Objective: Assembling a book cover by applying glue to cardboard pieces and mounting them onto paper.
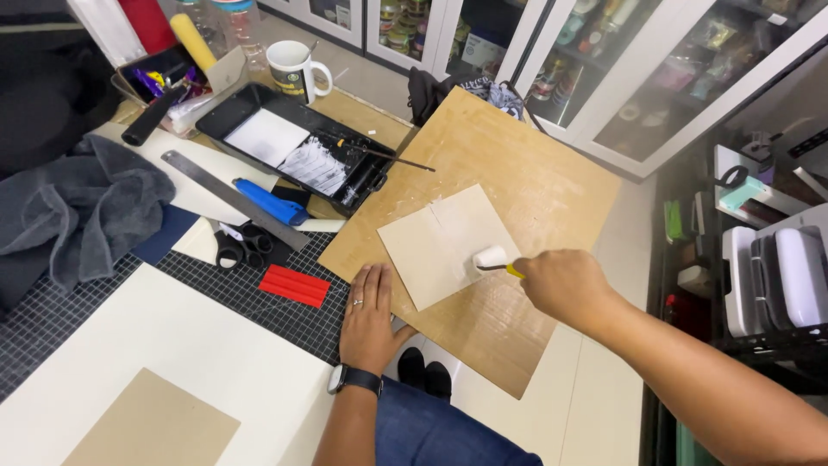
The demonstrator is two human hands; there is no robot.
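Our right hand (561, 283) has its grip clamped on the yellow-handled small white foam roller (490, 257), resting on the pale square card (435, 250) just left; our left hand (369, 318) lies open, flat on the brown plywood board (517, 173).

A wooden board (526, 185) carries a pale card sheet (431, 250); the table (198, 345) holds a paint tray (233, 108).

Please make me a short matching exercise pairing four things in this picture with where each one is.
Things:
1. roller
2. left hand
3. mug
4. ruler

Places:
A. beside the black tray, at the table's far edge
B. flat on the board's near edge
C. on the pale sheet, held by the right hand
D. under the blue handle

Pairs: 1-C, 2-B, 3-A, 4-D
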